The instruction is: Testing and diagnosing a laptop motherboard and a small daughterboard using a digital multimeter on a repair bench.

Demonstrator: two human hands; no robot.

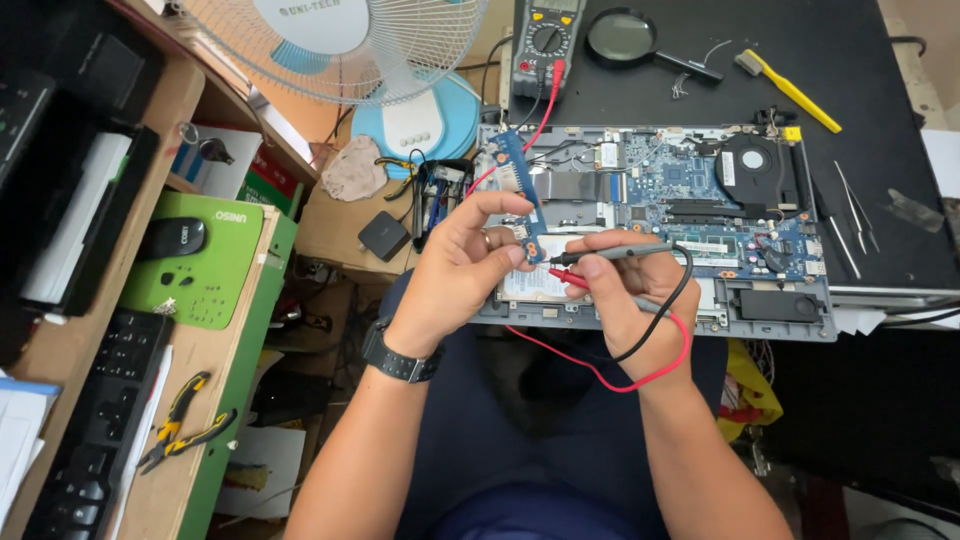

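— Pinching grip on both sides? What's in each hand?

— Left hand (455,270) has thumb and fingers pressed onto a narrow blue circuit board (525,195), a thin rigid strip dotted with small solder pads, held tilted above the opened laptop (690,225). Right hand (625,295) is closed around two slim multimeter probes (600,262), one grey-black, one red-tipped, their points touching the strip's lower end just beside the left fingertips.

— And the leads?

— Glossy red and black wires (650,360) loop under the right wrist; another red one runs up to the multimeter (545,40) at the far edge of the black worktop (880,100).

— Around that?

— Exposed blue motherboard with a round fan, then a magnifying glass (625,38), a yellow brush (790,90), metal tweezers (850,210). Yellow-handled pliers (185,420) lie on the wooden shelf to the left.
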